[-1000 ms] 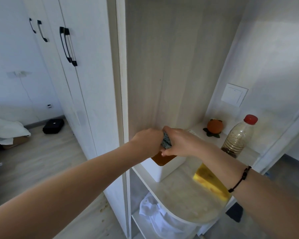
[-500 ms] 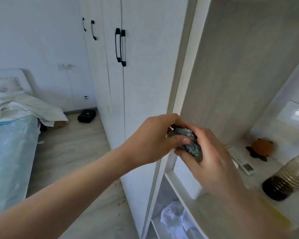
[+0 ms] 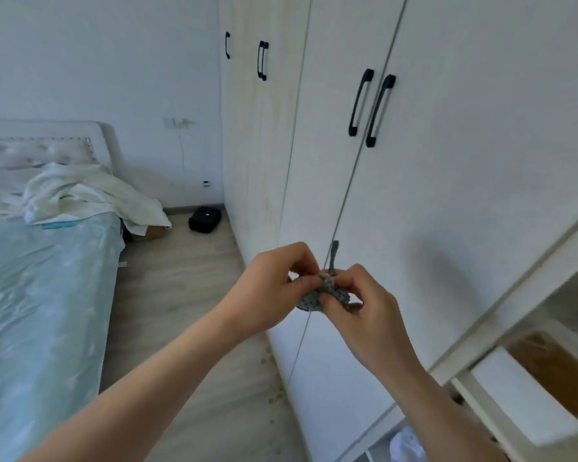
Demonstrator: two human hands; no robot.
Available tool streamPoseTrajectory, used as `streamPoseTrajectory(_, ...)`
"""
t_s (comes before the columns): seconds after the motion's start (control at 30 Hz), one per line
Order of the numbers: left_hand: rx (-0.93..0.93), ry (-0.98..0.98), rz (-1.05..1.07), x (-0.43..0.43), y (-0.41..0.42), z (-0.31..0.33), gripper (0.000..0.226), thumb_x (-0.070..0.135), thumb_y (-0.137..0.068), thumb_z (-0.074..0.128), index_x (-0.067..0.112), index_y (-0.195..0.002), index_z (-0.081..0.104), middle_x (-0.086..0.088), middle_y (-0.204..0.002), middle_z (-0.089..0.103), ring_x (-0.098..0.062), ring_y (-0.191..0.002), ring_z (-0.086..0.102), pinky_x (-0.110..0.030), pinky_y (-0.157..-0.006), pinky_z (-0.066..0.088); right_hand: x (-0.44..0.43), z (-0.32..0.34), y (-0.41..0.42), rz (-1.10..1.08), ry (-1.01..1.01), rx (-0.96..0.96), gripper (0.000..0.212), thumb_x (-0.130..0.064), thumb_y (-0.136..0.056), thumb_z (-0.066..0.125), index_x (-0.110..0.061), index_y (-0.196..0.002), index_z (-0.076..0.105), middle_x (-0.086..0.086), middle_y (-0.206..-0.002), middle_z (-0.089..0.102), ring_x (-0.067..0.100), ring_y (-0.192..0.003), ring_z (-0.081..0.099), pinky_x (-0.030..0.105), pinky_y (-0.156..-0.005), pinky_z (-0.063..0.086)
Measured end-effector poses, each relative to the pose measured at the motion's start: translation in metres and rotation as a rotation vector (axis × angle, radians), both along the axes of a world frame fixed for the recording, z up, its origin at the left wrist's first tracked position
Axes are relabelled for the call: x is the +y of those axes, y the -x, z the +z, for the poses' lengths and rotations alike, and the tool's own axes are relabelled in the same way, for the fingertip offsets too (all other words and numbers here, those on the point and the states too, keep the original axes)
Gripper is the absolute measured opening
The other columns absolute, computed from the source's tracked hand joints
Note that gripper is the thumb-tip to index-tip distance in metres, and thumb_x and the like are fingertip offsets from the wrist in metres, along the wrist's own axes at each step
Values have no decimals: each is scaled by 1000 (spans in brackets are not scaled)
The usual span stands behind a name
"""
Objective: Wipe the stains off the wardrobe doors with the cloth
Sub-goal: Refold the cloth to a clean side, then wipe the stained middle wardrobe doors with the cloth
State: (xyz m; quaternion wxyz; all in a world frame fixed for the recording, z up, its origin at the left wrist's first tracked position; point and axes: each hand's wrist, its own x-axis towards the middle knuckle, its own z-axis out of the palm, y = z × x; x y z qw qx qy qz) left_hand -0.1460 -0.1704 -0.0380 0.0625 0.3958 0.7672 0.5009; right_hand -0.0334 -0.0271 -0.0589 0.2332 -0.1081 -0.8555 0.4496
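Between both hands (image 3: pixel 317 291), bunched cloth (image 3: pixel 312 296)

Head view, looking forward and down, close to wardrobe doors (image 3: pixel 447 195)

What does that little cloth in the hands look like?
The cloth is small, grey with tiny dark dots, and looks soft. It is scrunched into a wad, with one thin strip poking up. The left hand and right hand both pinch it, in front of the white wardrobe doors. Whether it touches a door cannot be told.
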Motion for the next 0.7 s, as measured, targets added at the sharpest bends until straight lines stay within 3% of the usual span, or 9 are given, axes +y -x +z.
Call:
streamPoseTrajectory(0.1, -4, 57, 53, -35, 32, -17, 12, 24, -95, 65, 26, -85, 59, 15, -81, 66, 5, -81, 60, -10, -65, 44, -35, -13, 39, -18, 93, -42, 8, -15, -89, 70, -20, -87, 63, -3, -81, 69, 18, -75, 70, 40, -64, 60)
streamPoseTrajectory(0.17, -63, 156, 55, -50, 51, -28, 6, 32, -98, 59, 27, -96, 59, 14, -84, 65, 4, -78, 58, -8, -61, 42, -54, -25, 58, -28, 121, -80, 5, -25, -93, 69, -24, -89, 66, -4, -81, 69, 16, -74, 69, 37, -64, 59)
streamPoseTrajectory(0.23, -122, 274, -13, -67, 74, -37, 15, 39, -101, 53, 27, -103, 61, 12, -85, 66, -1, -75, 60, -11, -60, 42, -75, -39, 78, -34, 157, -106, 9, -35, -95, 67, -27, -91, 68, -5, -81, 71, 13, -76, 69, 33, -63, 57)
streamPoseTrajectory(0.33, -141, 337, -54, -85, 102, -47, 21, 40, -99, 54, 27, -89, 67, 12, -76, 65, -2, -68, 58, -21, -62, 44, -97, -52, 96, -41, 212, -118, 10, -36, -96, 65, -27, -93, 69, -7, -82, 72, 10, -76, 69, 26, -62, 54)
streamPoseTrajectory(0.47, -165, 284, -19, -98, 133, -56, 20, 39, -96, 60, 31, -79, 65, 15, -68, 62, 3, -62, 55, -18, -60, 42, -116, -59, 123, -84, 223, -93, 7, -35, -96, 66, -28, -94, 66, -10, -85, 71, 8, -81, 69, 24, -64, 54)
streamPoseTrajectory(0.6, -249, 94, 65, -96, 163, -58, 21, 35, -97, 60, 21, -81, 65, 7, -71, 66, -2, -62, 56, -25, -62, 48, -108, -58, 156, -41, 333, -110, 12, -24, -93, 71, -19, -100, 62, -6, -74, 70, 3, -60, 61, 19, -55, 46)
streamPoseTrajectory(0.7, -319, -31, 139, -93, 194, -56, 20, 31, -99, 57, 23, -81, 63, 4, -76, 68, -7, -68, 59, -35, -66, 51, -98, -64, 185, 8, 278, -162, 8, -21, -90, 76, -22, -91, 68, 2, -75, 70, 11, -67, 63, 27, -60, 49)
